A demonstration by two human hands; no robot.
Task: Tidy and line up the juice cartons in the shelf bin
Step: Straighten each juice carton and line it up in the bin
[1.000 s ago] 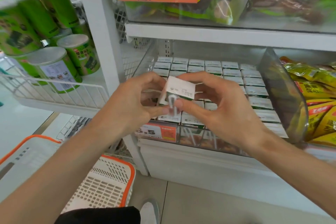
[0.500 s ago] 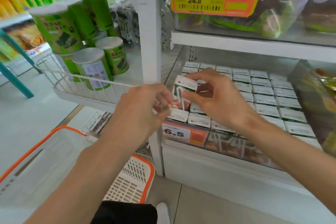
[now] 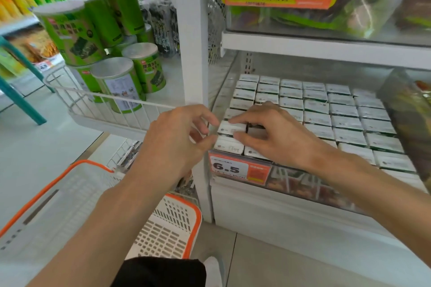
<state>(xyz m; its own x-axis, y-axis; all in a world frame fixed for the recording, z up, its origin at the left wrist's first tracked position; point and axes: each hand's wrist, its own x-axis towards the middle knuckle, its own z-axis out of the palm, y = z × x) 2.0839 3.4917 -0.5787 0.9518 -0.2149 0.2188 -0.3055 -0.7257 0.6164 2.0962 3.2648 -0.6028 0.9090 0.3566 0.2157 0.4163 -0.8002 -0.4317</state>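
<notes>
Rows of white-topped juice cartons (image 3: 314, 107) fill the shelf bin (image 3: 303, 180), whose clear front wall faces me. At the bin's front left corner, my right hand (image 3: 277, 135) pinches one juice carton (image 3: 231, 127) between forefinger and thumb; it sits low in the second row from the front. My left hand (image 3: 177, 140) has curled fingers, with forefinger and thumb tips at that carton's left end. A dark gap (image 3: 255, 128) shows just right of the carton, under my right fingers. Another carton (image 3: 227, 145) stands in front of it.
An orange 6.5 price tag (image 3: 229, 166) hangs on the bin's front left. A white upright post (image 3: 194, 53) borders the bin on the left. Green canisters (image 3: 116, 86) stand on a wire shelf beyond it. An orange-rimmed basket (image 3: 168, 228) sits below. Snack bags (image 3: 410, 128) lie at the right.
The carton was held up between both hands, then lowered by my right hand into the front left of the bin. My left hand has returned to its left end. The view has shifted left.
</notes>
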